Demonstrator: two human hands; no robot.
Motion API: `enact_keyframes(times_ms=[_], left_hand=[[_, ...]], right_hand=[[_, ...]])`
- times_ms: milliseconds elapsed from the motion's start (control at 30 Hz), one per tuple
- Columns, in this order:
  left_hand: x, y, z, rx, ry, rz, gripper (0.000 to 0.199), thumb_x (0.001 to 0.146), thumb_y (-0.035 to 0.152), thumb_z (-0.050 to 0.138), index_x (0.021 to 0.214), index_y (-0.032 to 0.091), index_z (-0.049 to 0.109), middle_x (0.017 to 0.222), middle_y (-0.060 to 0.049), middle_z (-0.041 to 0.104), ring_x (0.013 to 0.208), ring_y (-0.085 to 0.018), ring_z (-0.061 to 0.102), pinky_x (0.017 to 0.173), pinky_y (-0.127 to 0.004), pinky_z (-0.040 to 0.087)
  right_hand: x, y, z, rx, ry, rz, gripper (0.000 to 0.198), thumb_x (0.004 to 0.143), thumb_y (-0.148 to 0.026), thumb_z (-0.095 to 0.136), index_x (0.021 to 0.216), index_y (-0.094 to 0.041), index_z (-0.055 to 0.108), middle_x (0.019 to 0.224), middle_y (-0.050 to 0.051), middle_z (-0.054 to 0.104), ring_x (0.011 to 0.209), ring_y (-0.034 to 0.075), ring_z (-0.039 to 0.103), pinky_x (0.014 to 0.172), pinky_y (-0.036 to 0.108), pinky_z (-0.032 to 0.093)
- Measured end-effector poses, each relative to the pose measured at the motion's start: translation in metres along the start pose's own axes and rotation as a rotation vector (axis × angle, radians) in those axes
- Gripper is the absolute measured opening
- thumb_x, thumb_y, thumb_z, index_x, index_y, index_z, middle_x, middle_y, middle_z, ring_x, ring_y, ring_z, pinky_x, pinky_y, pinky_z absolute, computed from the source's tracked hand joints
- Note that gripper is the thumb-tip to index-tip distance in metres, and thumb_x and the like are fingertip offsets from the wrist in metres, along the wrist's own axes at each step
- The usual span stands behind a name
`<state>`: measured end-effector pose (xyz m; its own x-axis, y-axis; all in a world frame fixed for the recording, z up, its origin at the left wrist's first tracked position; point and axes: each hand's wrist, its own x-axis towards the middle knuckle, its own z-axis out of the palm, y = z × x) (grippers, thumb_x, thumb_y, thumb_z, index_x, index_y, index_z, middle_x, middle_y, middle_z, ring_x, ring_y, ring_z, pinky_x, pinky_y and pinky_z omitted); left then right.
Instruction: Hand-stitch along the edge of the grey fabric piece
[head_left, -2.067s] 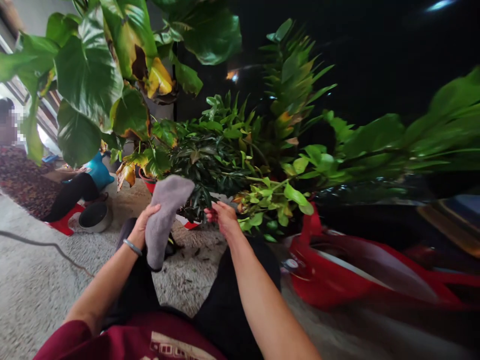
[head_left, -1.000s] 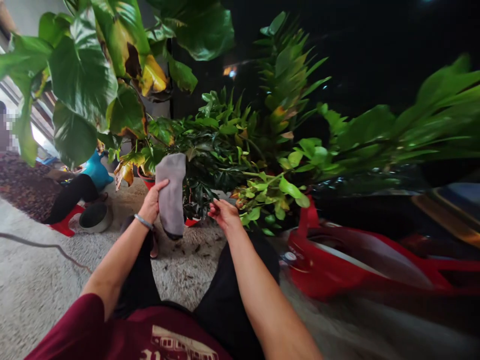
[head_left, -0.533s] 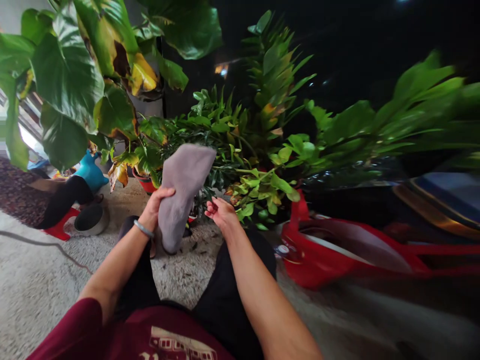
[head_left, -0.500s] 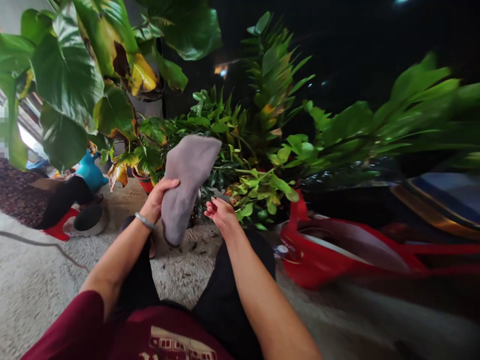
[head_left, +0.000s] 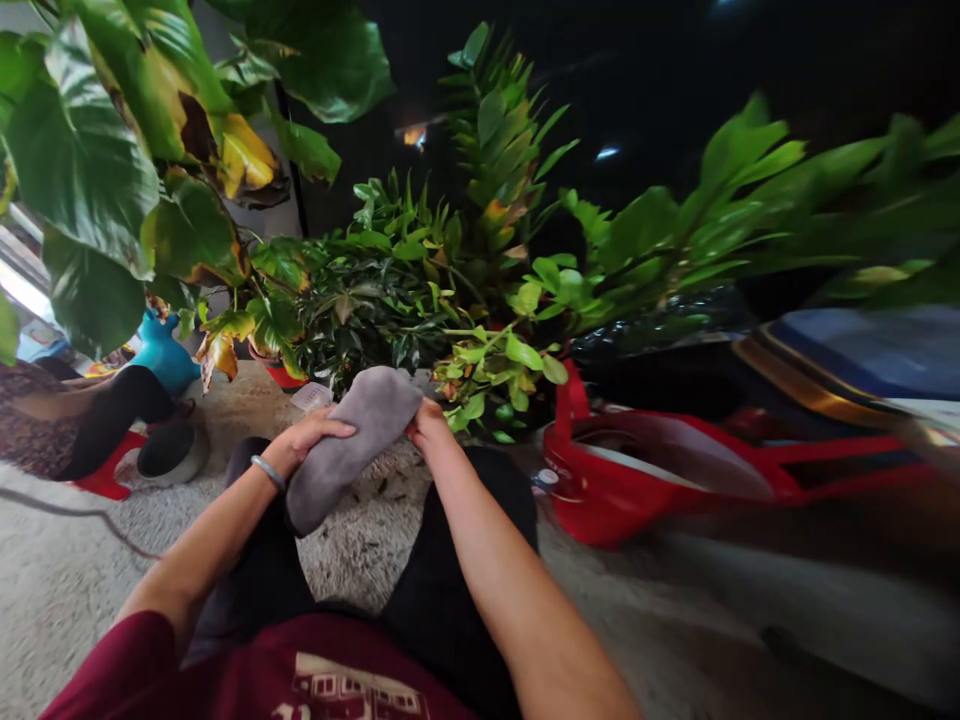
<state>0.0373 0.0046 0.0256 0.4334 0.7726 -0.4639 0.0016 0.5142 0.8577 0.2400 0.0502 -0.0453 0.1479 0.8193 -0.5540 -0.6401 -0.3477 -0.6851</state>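
While grey sock (head_left: 356, 450) is held just left of frame centre, pinched by left hand (head_left: 307, 437); right hand (head_left: 429, 426) placed at its right end, pinch cannot be told. If left grip is slackened, sock might be dropped onto gritty floor (head_left: 382, 540).

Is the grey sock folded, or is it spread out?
Spread out. The grey sock shows its long, bent outline, with the left hand holding its side.

Head-worn view, forward and down
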Motion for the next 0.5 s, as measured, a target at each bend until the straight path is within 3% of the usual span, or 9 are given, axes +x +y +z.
enact_keyframes(times_ms=[100, 267, 333, 400, 500], left_hand=[[-0.017, 0.018, -0.009, 0.036, -0.016, 0.030, 0.045, 0.054, 0.021, 0.085, 0.096, 0.015, 0.072, 0.079, -0.005, 0.076, 0.063, -0.021, 0.067, 0.063, -0.031, 0.054], [0.000, 0.087, 0.014, -0.197, 0.094, 0.437, 0.048, 0.058, 0.025, 0.085, 0.103, 0.014, 0.071, 0.085, -0.005, 0.077, 0.071, -0.021, 0.071, 0.071, -0.031, 0.058], [0.016, 0.099, 0.026, -0.299, 0.149, 0.498, 0.043, 0.064, 0.027, 0.083, 0.104, 0.014, 0.071, 0.085, -0.005, 0.077, 0.075, -0.022, 0.072, 0.077, -0.032, 0.058], [0.029, 0.092, 0.032, -0.302, 0.157, 0.470, 0.041, 0.064, 0.026, 0.084, 0.102, 0.014, 0.071, 0.083, -0.004, 0.076, 0.072, -0.021, 0.072, 0.077, -0.033, 0.058], [0.031, 0.046, 0.026, -0.122, 0.073, 0.295, 0.042, 0.058, 0.021, 0.086, 0.097, 0.014, 0.072, 0.081, -0.005, 0.076, 0.066, -0.021, 0.069, 0.070, -0.033, 0.056]], right_hand=[[-0.004, 0.000, 0.001, -0.007, -0.015, 0.000, 0.016, 0.073, -0.019, 0.074, 0.081, -0.021, 0.060, 0.049, -0.005, 0.062, 0.040, 0.014, 0.056, 0.045, 0.026, 0.052], [-0.012, -0.001, 0.002, -0.026, -0.050, -0.002, 0.023, 0.079, -0.019, 0.073, 0.078, -0.022, 0.051, 0.055, -0.002, 0.067, 0.040, 0.012, 0.058, 0.042, 0.023, 0.053], [-0.015, -0.002, 0.001, -0.033, -0.057, -0.001, 0.025, 0.079, -0.019, 0.074, 0.077, -0.022, 0.049, 0.053, -0.003, 0.066, 0.039, 0.011, 0.057, 0.042, 0.023, 0.053], [-0.016, -0.002, 0.000, -0.034, -0.060, -0.002, 0.025, 0.078, -0.017, 0.073, 0.076, -0.022, 0.049, 0.052, -0.004, 0.065, 0.039, 0.012, 0.057, 0.041, 0.023, 0.053], [-0.015, -0.003, 0.000, -0.027, -0.049, -0.010, 0.022, 0.076, -0.014, 0.072, 0.074, -0.022, 0.051, 0.050, -0.005, 0.063, 0.037, 0.012, 0.056, 0.038, 0.023, 0.050]])
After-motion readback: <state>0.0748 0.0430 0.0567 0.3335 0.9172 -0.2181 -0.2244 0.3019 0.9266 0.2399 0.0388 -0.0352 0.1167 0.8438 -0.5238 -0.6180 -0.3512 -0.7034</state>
